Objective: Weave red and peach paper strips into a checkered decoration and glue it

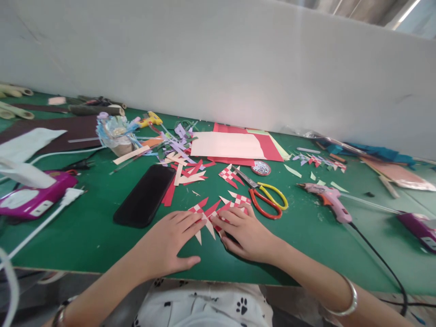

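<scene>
My left hand (172, 240) lies flat on the green table, fingers stretched out and thumb apart. Its fingertips touch a red and cream woven paper fish (196, 209). Against them rests my right hand (247, 234), palm down with loosely bent, spread fingers over more checkered paper pieces. Another woven fish (240, 199) shows past its knuckles; the parts below both hands are hidden. Farther back sits one more small paper fish (228, 174). Scissors (264, 193) with red and yellow handles lie open just right of it.
Left of my hands is a black phone (145, 195). Paper strips (180, 154) and cream and red sheets (228, 145) lie behind. A pink glue gun (327, 197) with a cord is at right, and a purple power strip (39, 193) at left. A wall (218, 63) rises behind.
</scene>
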`<state>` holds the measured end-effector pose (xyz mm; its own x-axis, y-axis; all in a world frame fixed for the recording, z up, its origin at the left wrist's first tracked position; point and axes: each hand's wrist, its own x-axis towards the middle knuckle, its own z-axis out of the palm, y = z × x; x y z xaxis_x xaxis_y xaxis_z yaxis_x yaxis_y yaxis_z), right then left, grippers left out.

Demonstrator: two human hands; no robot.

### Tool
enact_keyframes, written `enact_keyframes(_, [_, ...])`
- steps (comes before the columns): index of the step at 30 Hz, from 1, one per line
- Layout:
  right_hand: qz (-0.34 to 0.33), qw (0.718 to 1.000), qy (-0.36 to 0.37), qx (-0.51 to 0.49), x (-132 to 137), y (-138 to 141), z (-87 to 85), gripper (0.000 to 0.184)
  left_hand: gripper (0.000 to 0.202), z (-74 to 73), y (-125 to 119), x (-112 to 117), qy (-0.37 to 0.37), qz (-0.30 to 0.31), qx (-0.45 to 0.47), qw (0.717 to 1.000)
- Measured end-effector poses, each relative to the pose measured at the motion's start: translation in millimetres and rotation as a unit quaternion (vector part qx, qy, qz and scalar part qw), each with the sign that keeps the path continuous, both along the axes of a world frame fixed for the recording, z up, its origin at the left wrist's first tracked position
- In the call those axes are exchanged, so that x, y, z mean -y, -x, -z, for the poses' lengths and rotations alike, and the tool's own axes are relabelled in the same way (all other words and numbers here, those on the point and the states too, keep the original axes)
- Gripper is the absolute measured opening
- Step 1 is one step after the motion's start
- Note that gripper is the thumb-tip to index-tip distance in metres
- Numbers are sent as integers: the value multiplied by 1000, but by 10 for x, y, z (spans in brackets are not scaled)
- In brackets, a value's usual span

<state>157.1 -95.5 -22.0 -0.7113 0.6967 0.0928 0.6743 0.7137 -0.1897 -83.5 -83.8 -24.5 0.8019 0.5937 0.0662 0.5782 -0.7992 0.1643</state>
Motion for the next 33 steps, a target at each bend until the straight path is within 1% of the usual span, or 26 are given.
enact_keyframes(4, [5,1000,3,-4,8,-5,-11,38,63,-11,-2,4,-2,-1,1,1000])
enact_keyframes(8, [8,1000,2,-19,12,-12,0,38,63,-33,-8,3,-10,6,-25,1000])
enact_keyframes(13, [12,999,11,-31,21,-17,20,38,67,-28,4,-6,-11,17,-45,999])
enact_keyframes(17, [20,999,8,-33,33,-20,20,37,70,-10,23,-7,-6,16,-30,999])
enact_keyframes(20, [21,999,5,-29,37,-17,20,36,68,-14,10,0,-3,5,-15,1000])
enact_keyframes(27, [25,999,18,-28,38,2,10,36,59,-110,-96,13,-2,-11,-18,1000])
enact_keyframes(30, [25,999,22,-35,42,-2,7,36,59,-111,-69,2,4,-9,-14,1000])
enact_keyframes(33, [36,998,27,-52,22,-17,4,39,62,-66,11,-6,17,-4,4,1000])
